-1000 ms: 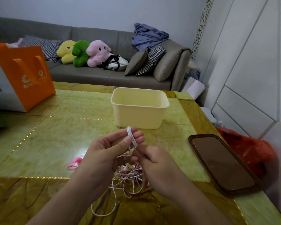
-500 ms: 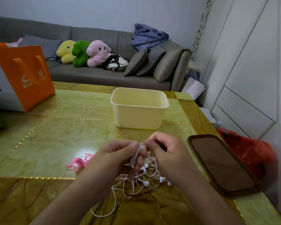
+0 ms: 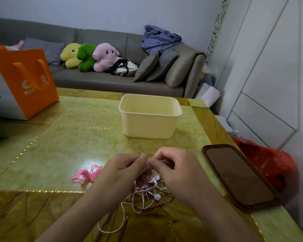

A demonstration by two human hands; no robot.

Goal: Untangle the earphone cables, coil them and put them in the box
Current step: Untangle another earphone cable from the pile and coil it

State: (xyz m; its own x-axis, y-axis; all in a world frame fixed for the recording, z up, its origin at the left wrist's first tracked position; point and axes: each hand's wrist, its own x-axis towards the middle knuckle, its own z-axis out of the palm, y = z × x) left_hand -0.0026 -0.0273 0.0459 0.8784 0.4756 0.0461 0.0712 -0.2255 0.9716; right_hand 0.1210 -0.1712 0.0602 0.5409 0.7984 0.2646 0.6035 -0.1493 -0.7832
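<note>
A tangle of white and reddish earphone cables (image 3: 148,196) lies on the green table just below my hands. My left hand (image 3: 120,173) and my right hand (image 3: 177,170) meet above it, each pinching a small bundle of white cable (image 3: 144,169) between thumb and fingers. A thin loop of cable (image 3: 129,145) arcs away from the hands toward the box. The cream plastic box (image 3: 150,127) stands open behind the hands. A pink earphone cable (image 3: 87,174) lies loose to the left of my left hand.
A dark brown tray (image 3: 238,177) lies at the right, reaching the table edge. An orange and white paper bag (image 3: 21,79) stands at the far left. A red plastic bag (image 3: 269,165) sits off the table's right side. A sofa lies beyond the table.
A second ago the left hand held the white coil raised near the box. Both hands have since dropped to the tangle and now pinch the bundle together, moving little in the last half second.
</note>
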